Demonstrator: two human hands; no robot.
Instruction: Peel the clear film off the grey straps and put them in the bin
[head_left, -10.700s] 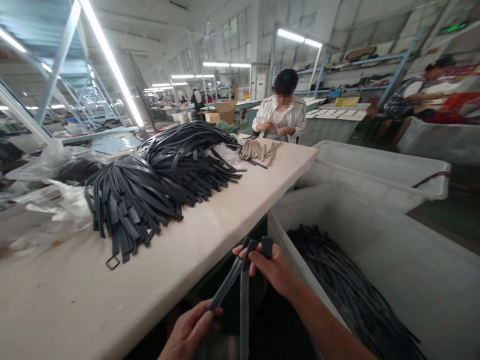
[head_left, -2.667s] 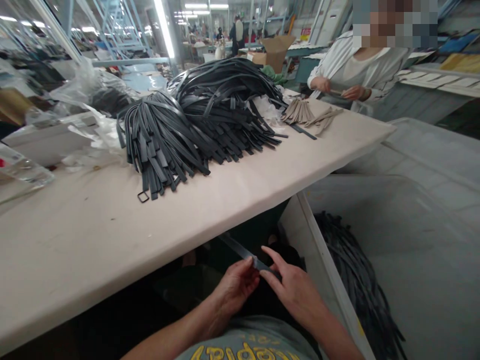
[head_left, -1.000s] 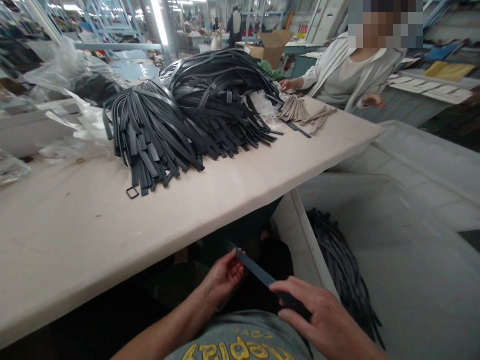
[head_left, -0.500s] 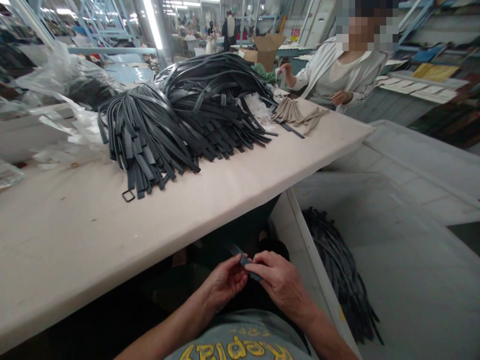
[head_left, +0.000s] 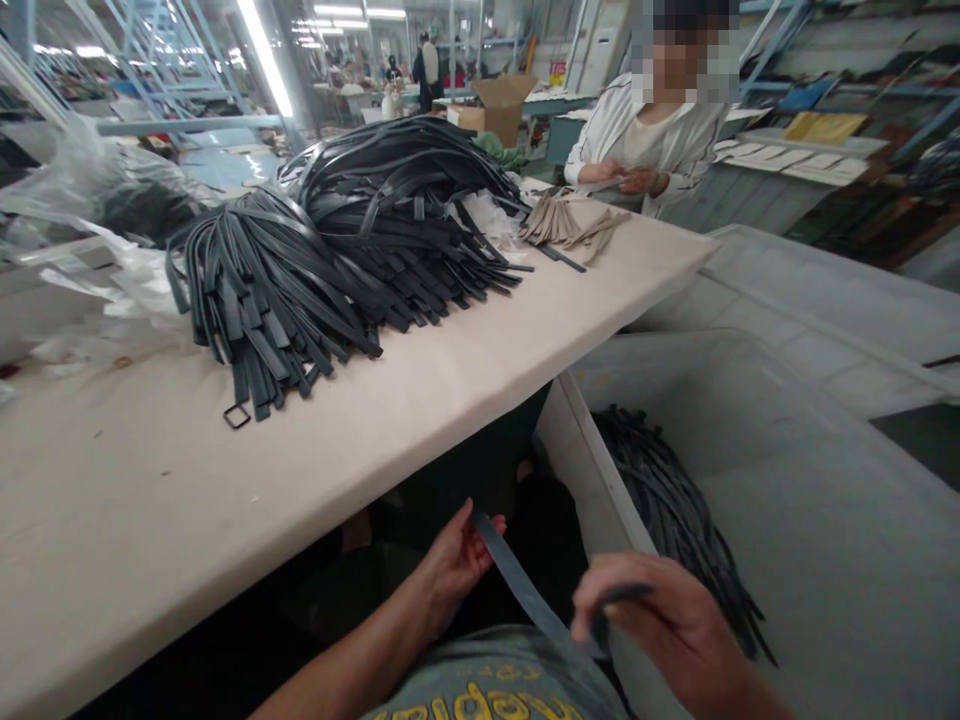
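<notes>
Between the near edge of the bench (head_left: pixel 450 375) and the wearer's shirt (head_left: pixel 480 680), a dark gap gives the 2 hands their working room. The near edge runs diagonally from the lower left to the right corner. A white bin (head_left: pixel 596 465) bounds the gap on the right; its side wall begins just beneath the bench edge. Black strips (head_left: pixel 682 520) lie lengthwise inside the bin.

1 dark grey strip (head_left: pixel 517 580) is suspended in this gap, below the bench edge and slanting down from the left hand to the right. The left hand (head_left: pixel 457 560) pinches the upper end between thumb and fingers. The right hand (head_left: pixel 660 620) is curled around the lower part; it is blurred, and a dark end protrudes at its fingers. Whether this hand touches the bin wall cannot be told.

On the bench, a pile of black strips (head_left: pixel 360 240) extends back toward the far edge. 1 square ring (head_left: pixel 237 416) lies just beside the pile's front ends, toward the near edge. Beige strips (head_left: pixel 570 225) lie toward the right corner.
</notes>
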